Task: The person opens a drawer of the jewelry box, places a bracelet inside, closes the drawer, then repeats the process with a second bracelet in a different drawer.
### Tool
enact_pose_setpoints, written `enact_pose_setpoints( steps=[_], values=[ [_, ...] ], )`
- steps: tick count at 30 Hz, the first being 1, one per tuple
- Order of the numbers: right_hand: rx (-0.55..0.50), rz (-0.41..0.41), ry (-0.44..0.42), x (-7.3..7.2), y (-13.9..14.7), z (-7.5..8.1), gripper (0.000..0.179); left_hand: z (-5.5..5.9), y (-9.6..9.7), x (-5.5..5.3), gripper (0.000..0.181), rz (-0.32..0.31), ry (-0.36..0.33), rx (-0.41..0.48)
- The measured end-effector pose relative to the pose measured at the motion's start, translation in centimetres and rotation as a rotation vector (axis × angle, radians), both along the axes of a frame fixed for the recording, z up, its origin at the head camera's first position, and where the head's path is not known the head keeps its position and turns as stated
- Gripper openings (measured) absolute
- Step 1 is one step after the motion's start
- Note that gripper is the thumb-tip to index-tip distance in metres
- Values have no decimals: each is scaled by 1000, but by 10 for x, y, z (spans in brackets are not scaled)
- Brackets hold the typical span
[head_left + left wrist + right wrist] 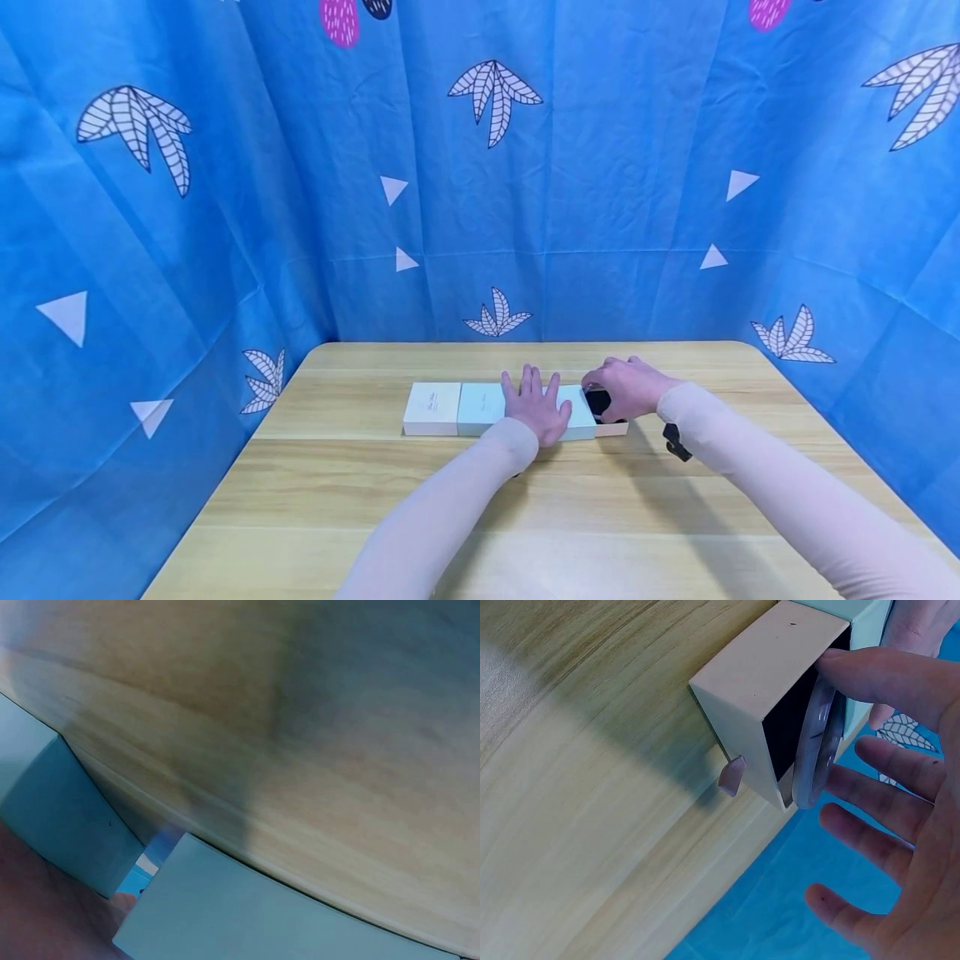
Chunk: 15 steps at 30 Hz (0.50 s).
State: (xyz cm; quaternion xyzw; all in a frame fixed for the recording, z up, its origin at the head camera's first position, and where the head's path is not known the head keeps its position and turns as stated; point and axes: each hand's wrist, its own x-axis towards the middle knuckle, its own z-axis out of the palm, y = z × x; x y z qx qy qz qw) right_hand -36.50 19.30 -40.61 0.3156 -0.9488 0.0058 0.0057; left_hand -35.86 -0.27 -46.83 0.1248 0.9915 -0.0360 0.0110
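Observation:
My left hand (538, 410) lies with fingers spread on a light mint box (580, 406), covering much of it. From that box's right end a peach drawer (772, 667) is pulled partway out, with a dark inside and a small ribbon tab (733, 776). A clear, round-edged flat disc (815, 746) stands tilted in the drawer's opening. My right hand (628, 388) pinches the disc, thumb at its upper edge and fingers along the far side. Another mint box (480, 404) lies left of my left hand, and the left wrist view has a narrow gap between two mint boxes.
A white box (431, 408) stands at the left end of the row. The row lies across the far half of a wooden table (570, 517). Blue patterned curtains (600, 167) hang behind the table and along both sides.

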Motion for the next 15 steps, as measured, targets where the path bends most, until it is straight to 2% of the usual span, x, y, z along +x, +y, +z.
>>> enact_pose_setpoints(
  steps=[15],
  values=[
    [-41, -16, -32, 1, 3, -5, 60, -1, 1, -2, 68, 9, -13, -15]
  ],
)
